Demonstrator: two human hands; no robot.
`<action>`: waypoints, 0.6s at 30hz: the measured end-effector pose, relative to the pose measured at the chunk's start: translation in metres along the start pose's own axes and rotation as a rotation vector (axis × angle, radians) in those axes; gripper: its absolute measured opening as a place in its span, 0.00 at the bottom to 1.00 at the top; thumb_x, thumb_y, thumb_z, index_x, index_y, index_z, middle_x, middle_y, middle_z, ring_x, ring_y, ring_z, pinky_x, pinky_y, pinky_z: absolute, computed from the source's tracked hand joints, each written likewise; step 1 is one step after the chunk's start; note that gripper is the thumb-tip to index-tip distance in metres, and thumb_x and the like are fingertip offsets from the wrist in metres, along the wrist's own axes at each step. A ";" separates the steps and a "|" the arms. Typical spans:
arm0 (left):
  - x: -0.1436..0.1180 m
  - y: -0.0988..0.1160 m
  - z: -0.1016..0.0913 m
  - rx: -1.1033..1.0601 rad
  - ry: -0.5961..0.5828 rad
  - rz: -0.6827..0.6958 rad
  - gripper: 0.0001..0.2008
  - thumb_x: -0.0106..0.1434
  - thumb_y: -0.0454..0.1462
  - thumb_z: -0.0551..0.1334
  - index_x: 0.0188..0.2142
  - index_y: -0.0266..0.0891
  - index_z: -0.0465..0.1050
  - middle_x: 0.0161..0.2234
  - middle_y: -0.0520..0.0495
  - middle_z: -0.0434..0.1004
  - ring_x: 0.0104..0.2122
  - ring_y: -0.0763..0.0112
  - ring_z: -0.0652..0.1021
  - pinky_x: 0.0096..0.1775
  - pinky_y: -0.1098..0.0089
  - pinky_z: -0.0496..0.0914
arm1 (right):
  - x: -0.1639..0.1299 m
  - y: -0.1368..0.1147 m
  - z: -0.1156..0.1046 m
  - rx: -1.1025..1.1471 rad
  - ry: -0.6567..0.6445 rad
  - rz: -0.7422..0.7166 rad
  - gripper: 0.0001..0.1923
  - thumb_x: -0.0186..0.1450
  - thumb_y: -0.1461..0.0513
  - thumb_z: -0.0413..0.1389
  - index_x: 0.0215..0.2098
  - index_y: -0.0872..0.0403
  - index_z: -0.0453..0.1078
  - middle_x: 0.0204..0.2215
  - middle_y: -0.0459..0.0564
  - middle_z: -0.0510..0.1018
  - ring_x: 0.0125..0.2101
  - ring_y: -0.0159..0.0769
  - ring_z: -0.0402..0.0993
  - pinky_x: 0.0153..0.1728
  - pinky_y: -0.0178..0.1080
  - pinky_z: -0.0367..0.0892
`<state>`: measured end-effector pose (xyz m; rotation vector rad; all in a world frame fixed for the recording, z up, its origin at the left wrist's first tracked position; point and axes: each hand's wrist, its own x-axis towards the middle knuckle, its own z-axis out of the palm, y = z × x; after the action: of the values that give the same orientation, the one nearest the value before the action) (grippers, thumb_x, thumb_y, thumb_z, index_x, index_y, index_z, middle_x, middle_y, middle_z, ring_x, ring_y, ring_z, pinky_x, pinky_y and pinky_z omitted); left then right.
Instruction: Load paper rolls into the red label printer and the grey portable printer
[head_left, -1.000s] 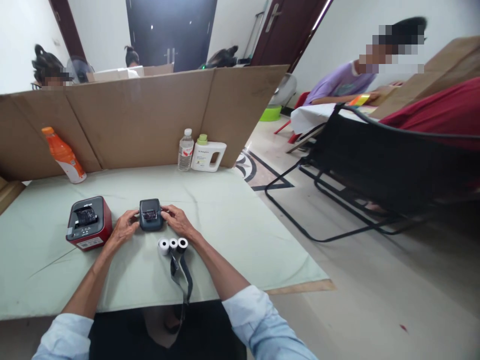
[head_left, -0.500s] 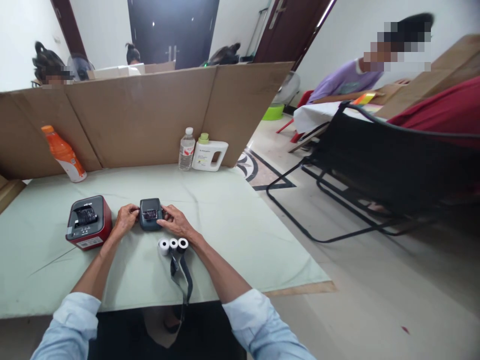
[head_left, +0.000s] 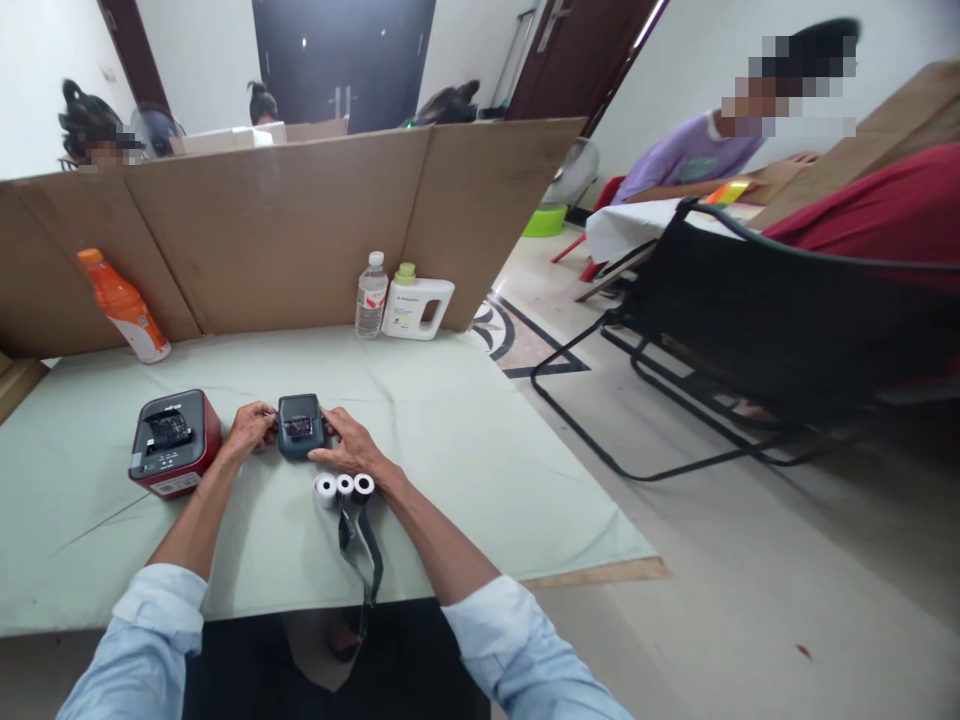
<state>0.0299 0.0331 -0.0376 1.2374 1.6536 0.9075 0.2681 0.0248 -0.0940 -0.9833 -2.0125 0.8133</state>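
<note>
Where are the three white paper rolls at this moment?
In the head view, the three white paper rolls stand in a row on the green table, just in front of the small grey printer, close beside the right hand.

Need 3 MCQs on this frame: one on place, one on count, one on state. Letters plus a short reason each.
1. Where does the red printer stand relative to the grey printer?
A. On its left
B. On its right
C. On top of it

2. How many paper rolls lie in a row near the table's front edge?
A. One
B. Three
C. Five

3. How is the grey printer being handled?
A. Lifted off the table by one hand
B. Untouched, both hands away
C. Resting on the table, a hand at each side

Answers:
1. A: the red printer sits left of the grey one, beyond the left hand.
2. B: three white rolls lie side by side just before the right hand.
3. C: the grey printer rests on the table cover with the left hand at its left side and the right hand at its right.
</note>
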 end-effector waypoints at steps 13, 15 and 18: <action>0.002 0.009 -0.002 -0.011 -0.029 -0.102 0.06 0.58 0.33 0.68 0.34 0.36 0.73 0.22 0.54 0.75 0.17 0.79 0.72 0.18 0.80 0.62 | 0.000 0.010 0.005 -0.052 0.016 -0.037 0.47 0.58 0.47 0.70 0.70 0.47 0.61 0.45 0.50 0.71 0.42 0.43 0.72 0.48 0.47 0.73; 0.001 0.010 -0.002 -0.011 -0.031 -0.107 0.06 0.58 0.32 0.68 0.34 0.36 0.73 0.22 0.54 0.74 0.16 0.79 0.72 0.18 0.80 0.62 | 0.000 0.011 0.005 -0.048 0.021 -0.040 0.47 0.58 0.47 0.70 0.71 0.47 0.61 0.46 0.51 0.71 0.42 0.43 0.72 0.48 0.47 0.73; -0.001 0.012 -0.002 -0.011 -0.033 -0.117 0.04 0.58 0.31 0.66 0.33 0.36 0.72 0.21 0.54 0.74 0.16 0.79 0.71 0.18 0.80 0.62 | -0.001 0.012 0.006 -0.050 0.022 -0.042 0.48 0.58 0.46 0.70 0.71 0.48 0.60 0.46 0.51 0.71 0.41 0.42 0.72 0.47 0.46 0.73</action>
<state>0.0321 0.0354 -0.0259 1.1304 1.6745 0.8193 0.2679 0.0289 -0.1063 -0.9705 -2.0363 0.7297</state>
